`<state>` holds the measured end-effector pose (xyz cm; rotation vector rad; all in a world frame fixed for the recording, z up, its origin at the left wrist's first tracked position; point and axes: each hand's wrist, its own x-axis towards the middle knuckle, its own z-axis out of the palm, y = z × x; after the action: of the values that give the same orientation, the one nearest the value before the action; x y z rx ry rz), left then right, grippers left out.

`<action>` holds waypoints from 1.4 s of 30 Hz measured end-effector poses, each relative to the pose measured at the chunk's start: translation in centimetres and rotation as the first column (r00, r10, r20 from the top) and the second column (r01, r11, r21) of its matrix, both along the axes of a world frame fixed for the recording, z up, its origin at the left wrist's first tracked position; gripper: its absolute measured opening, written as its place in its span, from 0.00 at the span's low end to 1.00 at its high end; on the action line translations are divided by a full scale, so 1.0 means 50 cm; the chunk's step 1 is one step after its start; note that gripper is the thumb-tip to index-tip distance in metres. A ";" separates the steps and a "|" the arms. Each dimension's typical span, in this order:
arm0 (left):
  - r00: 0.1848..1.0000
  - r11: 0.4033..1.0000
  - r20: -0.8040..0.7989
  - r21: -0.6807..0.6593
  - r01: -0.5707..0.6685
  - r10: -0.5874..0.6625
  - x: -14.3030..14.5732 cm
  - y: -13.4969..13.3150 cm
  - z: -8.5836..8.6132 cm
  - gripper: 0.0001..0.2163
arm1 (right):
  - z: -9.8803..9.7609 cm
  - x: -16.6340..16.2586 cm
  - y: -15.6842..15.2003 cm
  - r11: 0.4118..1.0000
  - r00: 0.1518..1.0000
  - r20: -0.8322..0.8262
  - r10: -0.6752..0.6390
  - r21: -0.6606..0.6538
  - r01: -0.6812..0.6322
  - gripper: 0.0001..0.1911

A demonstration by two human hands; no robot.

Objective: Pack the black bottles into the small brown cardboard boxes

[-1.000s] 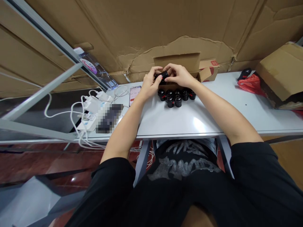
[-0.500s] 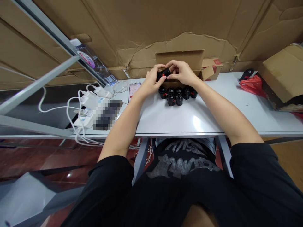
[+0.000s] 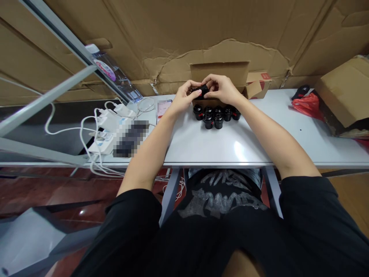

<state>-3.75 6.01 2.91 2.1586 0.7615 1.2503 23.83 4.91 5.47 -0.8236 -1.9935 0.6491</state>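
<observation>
Between both hands is a small black cylinder [image 3: 203, 90] with a red mark, held over the front of an open cardboard box [image 3: 211, 103]. My left hand [image 3: 186, 96] is closed on its left end, thumb along the near side. The fingers of my right hand [image 3: 221, 88] grip its right end. Several similar black cylinders [image 3: 218, 121], some with red marks, stand upright on the white table [image 3: 207, 148] just in front of the box. My fingers hide part of the held cylinder and the inside of the box.
Left of my arm lie a phone [image 3: 163, 107], a power strip [image 3: 100, 144] with white cables and a pixelated dark object [image 3: 131, 138]. A water bottle [image 3: 117, 75] leans behind a metal frame. On the right are a red plastic bag [image 3: 308, 105] and a large cardboard box [image 3: 346, 90].
The held black cylinder has turned slightly, and my left fingers have shifted around it. My right hand is nearly unmoved, and the standing cylinders are as before.
</observation>
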 end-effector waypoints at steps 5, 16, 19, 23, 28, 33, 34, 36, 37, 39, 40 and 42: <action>0.999 0.999 -0.029 0.030 -0.023 0.024 0.002 -0.005 -0.002 0.42 | 0.002 0.001 -0.001 1.000 1.000 0.019 -0.019 0.013 0.018 0.30; 0.963 0.986 -0.221 0.105 -0.130 0.151 -0.003 -0.019 -0.009 0.42 | -0.001 0.005 0.005 0.999 0.999 0.039 -0.030 0.015 0.030 0.28; 0.959 0.984 -0.232 0.116 -0.138 0.162 0.001 -0.018 -0.014 0.42 | 0.001 0.007 0.004 0.999 0.998 0.044 -0.035 0.007 0.035 0.29; 0.964 0.982 -0.202 0.115 -0.151 0.172 0.007 -0.013 -0.021 0.42 | 0.003 0.008 0.003 0.999 0.998 0.053 -0.045 0.005 0.045 0.30; 0.968 0.985 -0.188 0.083 -0.151 0.165 0.008 -0.012 -0.018 0.45 | 0.005 0.004 0.001 0.999 0.999 0.038 -0.032 -0.012 0.032 0.31; 0.976 0.989 -0.165 0.039 -0.139 0.144 0.009 -0.008 -0.014 0.43 | 0.008 0.001 -0.001 0.999 0.999 0.017 -0.028 -0.039 0.028 0.31; 0.977 0.990 -0.163 0.031 -0.134 0.137 0.009 -0.007 -0.013 0.43 | 0.008 0.001 -0.001 0.999 1.000 0.009 -0.021 -0.043 0.022 0.31; 0.979 0.992 -0.160 0.020 -0.127 0.129 0.009 -0.006 -0.011 0.42 | 0.009 0.001 -0.002 0.999 1.000 -0.001 -0.006 -0.050 0.006 0.30; 0.979 0.992 -0.159 0.020 -0.126 0.127 0.009 -0.006 -0.010 0.42 | 0.010 0.001 -0.003 0.999 1.000 -0.002 -0.001 -0.051 0.001 0.30; 0.980 0.992 -0.157 0.029 -0.121 0.124 0.008 -0.007 -0.008 0.43 | 0.012 0.001 -0.005 0.999 1.000 0.004 -0.006 -0.049 0.006 0.30; 0.980 0.993 -0.156 0.036 -0.116 0.120 0.007 -0.009 -0.007 0.43 | 0.013 0.001 -0.007 0.999 1.000 0.008 -0.016 -0.048 0.016 0.30; 0.981 0.993 -0.160 0.052 -0.104 0.111 0.005 -0.013 -0.004 0.45 | 0.017 -0.001 -0.011 0.998 0.999 0.018 -0.037 -0.056 0.038 0.30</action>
<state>-3.48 5.38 2.69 2.3025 0.9377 1.1631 23.79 4.34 6.30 -0.9009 -1.9778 0.6810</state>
